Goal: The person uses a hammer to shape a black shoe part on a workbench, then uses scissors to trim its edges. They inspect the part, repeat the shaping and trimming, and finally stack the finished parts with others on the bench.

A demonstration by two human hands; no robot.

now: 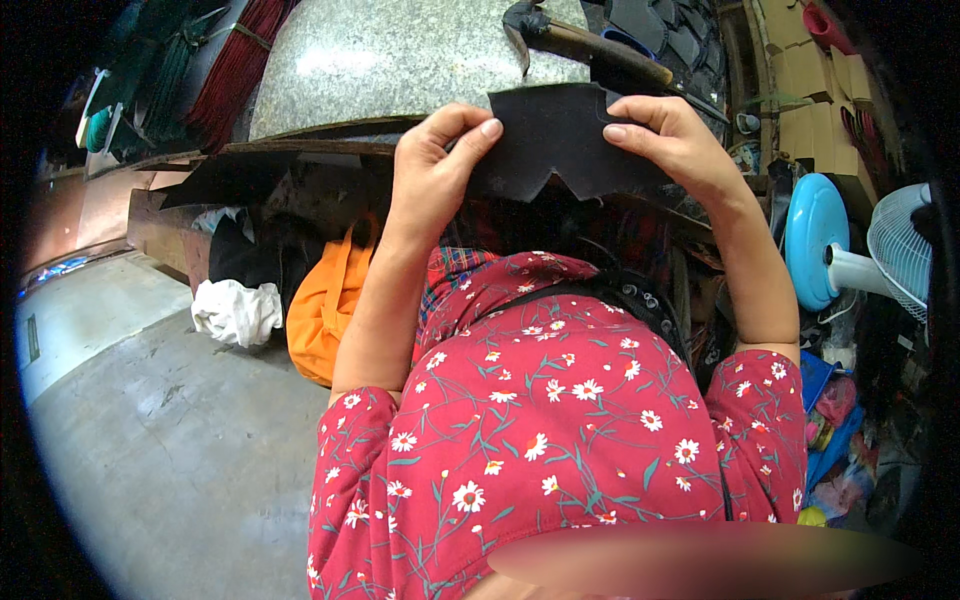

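Note:
A flat black cut piece of sheet material point(555, 135), perhaps leather or fabric, is held up between my two hands above the near edge of the worktop. It has a V-shaped notch in its lower edge. My left hand point(440, 165) pinches its left edge between thumb and fingers. At the right edge, my right hand point(675, 145) grips it the same way. Just behind the piece, a hammer point(600, 50) with a wooden handle lies at the right end of the speckled grey stone slab point(400, 65).
Bundles of dark red cords point(240, 75) and green cords point(170, 85) lie left of the slab. Black cut pieces point(665, 30) are heaped at the far right. A blue-and-white fan point(815, 240) stands at right. An orange bag point(325, 310) and white cloth point(237, 313) are low at left.

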